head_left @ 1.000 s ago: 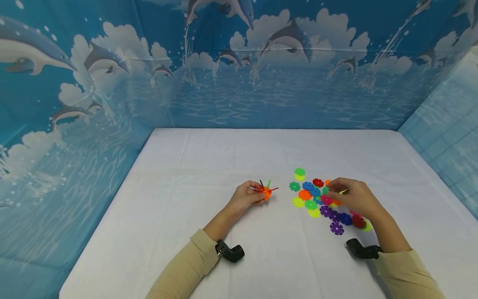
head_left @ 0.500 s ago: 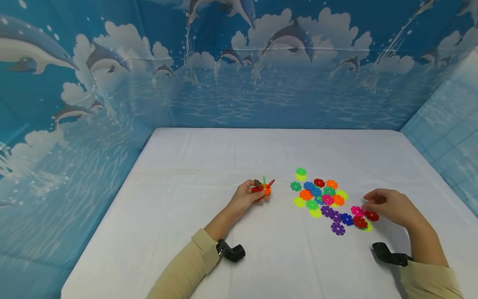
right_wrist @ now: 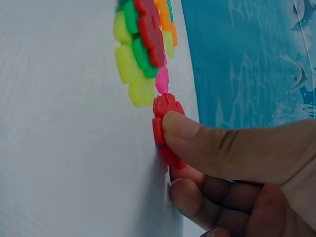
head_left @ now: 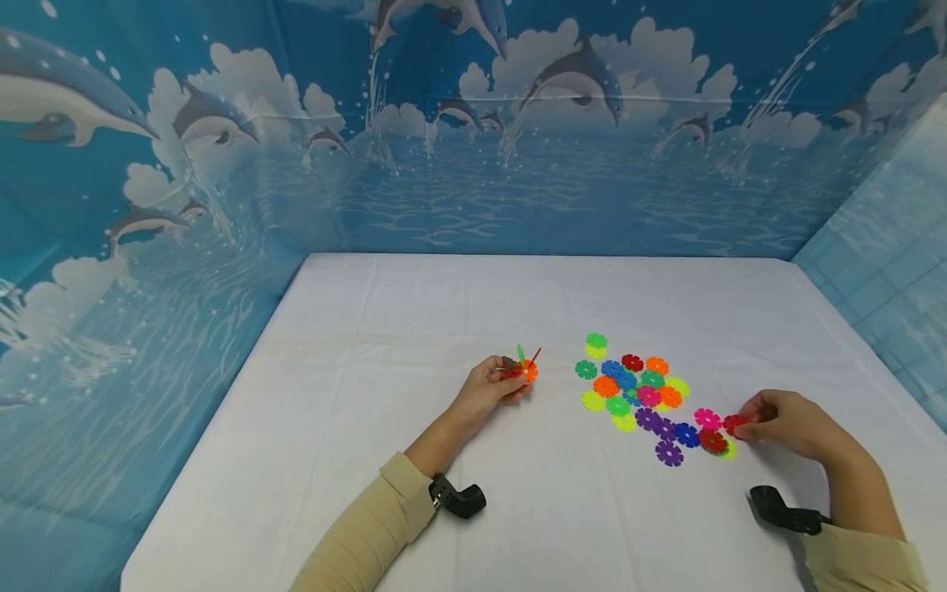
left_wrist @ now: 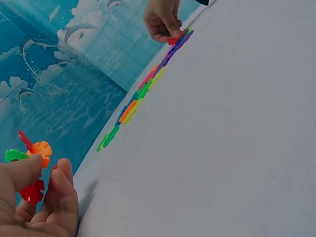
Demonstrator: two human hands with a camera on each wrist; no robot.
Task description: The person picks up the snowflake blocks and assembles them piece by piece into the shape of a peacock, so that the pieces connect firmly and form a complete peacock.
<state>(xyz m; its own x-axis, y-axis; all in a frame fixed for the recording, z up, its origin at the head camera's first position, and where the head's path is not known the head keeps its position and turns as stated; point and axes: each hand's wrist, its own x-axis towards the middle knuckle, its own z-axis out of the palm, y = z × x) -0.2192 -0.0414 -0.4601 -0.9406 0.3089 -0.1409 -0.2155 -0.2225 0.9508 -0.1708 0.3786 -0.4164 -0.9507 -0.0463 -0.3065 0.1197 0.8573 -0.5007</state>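
Observation:
My left hand (head_left: 488,385) holds a small cluster of joined flower-shaped plastic discs, with an orange disc (left_wrist: 41,152), a green one (left_wrist: 16,155) and red ones (left_wrist: 32,191) showing. Part of the cluster is hidden behind the thumb and fingers. At the right end of the scattered discs, my right hand (head_left: 795,423) pinches a red flower-shaped disc (right_wrist: 165,131) between thumb and fingers, tilted up at the tabletop. Close beside it lie a pink disc (head_left: 708,418) and another red disc (head_left: 713,441) over a yellow-green one.
Loose discs in several colours lie in a spread right of the middle, among them purple discs (head_left: 669,453), blue discs (head_left: 618,374) and a green disc (head_left: 596,339). The white-covered table (head_left: 414,312) meets a dolphin-printed curtain (head_left: 473,197) behind and at both sides.
My right hand has moved right and toward me from the middle of the discs to the red disc at the right end and now pinches it. The left hand's cluster has turned slightly.

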